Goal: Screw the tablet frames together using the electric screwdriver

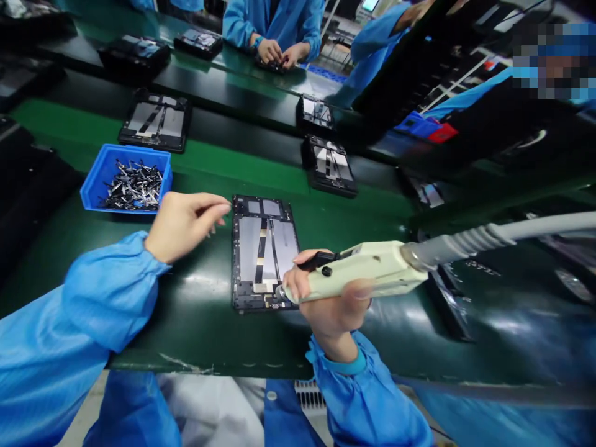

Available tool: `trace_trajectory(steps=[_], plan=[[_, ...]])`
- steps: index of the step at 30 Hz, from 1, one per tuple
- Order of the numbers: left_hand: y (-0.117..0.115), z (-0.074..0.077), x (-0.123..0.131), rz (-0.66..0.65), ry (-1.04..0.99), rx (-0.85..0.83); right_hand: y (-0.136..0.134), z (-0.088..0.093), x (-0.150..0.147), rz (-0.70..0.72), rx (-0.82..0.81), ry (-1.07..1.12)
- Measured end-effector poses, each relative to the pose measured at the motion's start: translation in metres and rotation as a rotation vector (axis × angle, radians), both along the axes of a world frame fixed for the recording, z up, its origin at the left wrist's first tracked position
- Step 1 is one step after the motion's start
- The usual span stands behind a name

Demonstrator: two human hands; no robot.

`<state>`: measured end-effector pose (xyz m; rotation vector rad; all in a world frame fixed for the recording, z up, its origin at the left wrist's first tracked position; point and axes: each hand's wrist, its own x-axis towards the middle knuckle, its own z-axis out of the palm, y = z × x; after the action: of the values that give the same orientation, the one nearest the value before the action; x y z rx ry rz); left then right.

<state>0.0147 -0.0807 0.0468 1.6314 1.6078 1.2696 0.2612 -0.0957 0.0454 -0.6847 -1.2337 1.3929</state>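
Note:
An opened tablet chassis point(263, 251) lies flat on the green conveyor belt point(195, 310) in front of me. My right hand point(326, 298) is wrapped round a cream electric screwdriver point(367, 270), whose tip rests at the chassis's lower right corner. A grey hose point(503, 234) runs off from the tool to the right. My left hand point(184, 222) hovers just left of the chassis's top edge, fingers pinched together; whether they hold a small part is too small to tell. Both arms wear blue sleeves.
A blue bin point(125, 177) of several small metal parts stands left of my left hand. More chassis point(156, 121) point(329, 164) lie further up the belt. A person's hands point(279, 53) work at the far side, and another person in blue stands at the right.

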Motion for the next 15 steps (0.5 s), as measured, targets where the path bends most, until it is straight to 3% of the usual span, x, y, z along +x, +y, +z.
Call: trace_trajectory(steps=[3,8,11,15], plan=[[0.007,-0.006,0.046,-0.197,-0.130,-0.087,0.000,0.000,-0.001,0.032,-0.017,-0.012],[0.018,-0.036,0.107,-0.412,-0.318,-0.336,-0.001,0.000,-0.003,0.081,0.002,-0.017],[0.018,-0.051,0.119,-0.428,-0.263,-0.359,-0.003,0.000,-0.004,0.067,0.003,0.013],[0.015,-0.052,0.116,-0.417,-0.191,-0.346,-0.006,0.004,0.000,0.035,0.024,0.061]])
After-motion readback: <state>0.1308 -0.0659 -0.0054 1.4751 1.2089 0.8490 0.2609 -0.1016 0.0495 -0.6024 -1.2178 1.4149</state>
